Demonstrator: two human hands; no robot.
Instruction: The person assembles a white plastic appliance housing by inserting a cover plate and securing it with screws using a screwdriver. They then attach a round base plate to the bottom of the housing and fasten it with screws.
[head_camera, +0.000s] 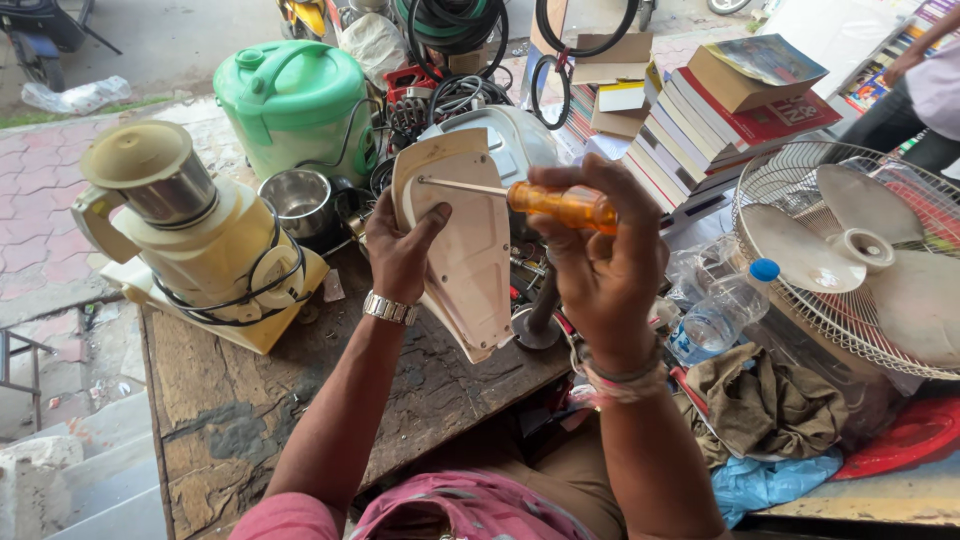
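Observation:
My left hand (398, 248) grips the left edge of a cream plastic appliance cover (470, 255) and holds it upright above the workbench. My right hand (600, 255) is closed around the orange handle of a screwdriver (560, 205). Its metal shaft runs left, and the tip rests on the upper part of the cover near my left thumb. A metal watch sits on my left wrist; thread bands circle my right wrist.
A cream mixer grinder (190, 240) stands at the left of the worn wooden bench (250, 400). Behind it are a green cooker (295, 105) and a steel jar (300, 200). On the right are stacked books (720, 120), a fan guard with blades (860, 250), a water bottle (720, 315) and a rag (770, 400).

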